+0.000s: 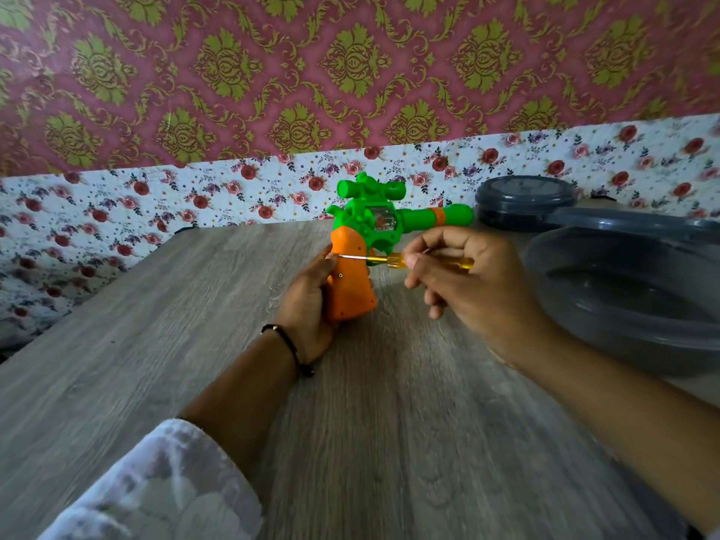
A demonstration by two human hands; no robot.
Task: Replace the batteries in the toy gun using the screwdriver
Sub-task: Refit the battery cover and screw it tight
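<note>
A toy gun (366, 224) with a green body, a scope on top and an orange grip stands upright on the wooden table (195, 344), barrel pointing right. My left hand (307, 302) grips the orange handle from the left. My right hand (463, 282) holds a screwdriver (393, 259) with a yellow handle, lying level. Its metal tip points left and meets the upper left edge of the orange grip, near my left thumb. A small screw hole (340, 275) shows lower on the grip. No batteries are in view.
A large dark grey plastic bowl (623, 290) sits at the right of the table, close to my right wrist. Behind it stands a round grey lidded container (524, 200). A floral cloth covers the wall's lower band behind the table.
</note>
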